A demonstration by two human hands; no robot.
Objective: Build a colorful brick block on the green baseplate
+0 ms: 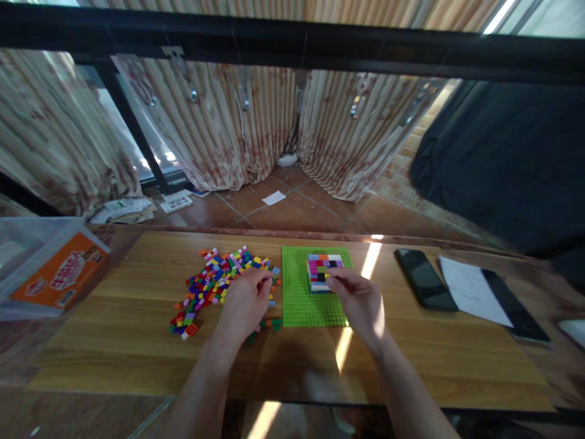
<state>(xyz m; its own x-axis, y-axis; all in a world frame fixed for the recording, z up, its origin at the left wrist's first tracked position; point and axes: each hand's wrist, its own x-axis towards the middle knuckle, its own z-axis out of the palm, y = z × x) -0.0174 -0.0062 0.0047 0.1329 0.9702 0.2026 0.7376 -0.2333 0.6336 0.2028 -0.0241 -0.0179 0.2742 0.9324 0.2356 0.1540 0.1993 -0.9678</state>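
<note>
A green studded baseplate (297,308) lies on the wooden table. On its upper right part sits a low, square build of small toy bricks (315,267), with white, pink, orange, blue and black pieces. My right hand (362,300) reaches over the build from the right; its thumb and index finger are pinched at a small yellow brick (327,275). Beside the plate's left edge, my left hand (247,300) hovers over the right side of a loose pile of colourful bricks (214,274). Its fingers are closed, and whatever they hold is hidden.
On the table's right lie a black phone (423,277), a white sheet of paper (470,289) and a dark flat device (514,305) partly under it. A clear plastic box (86,228) with an orange label stands at the left. Curtains (256,134) hang beyond the table.
</note>
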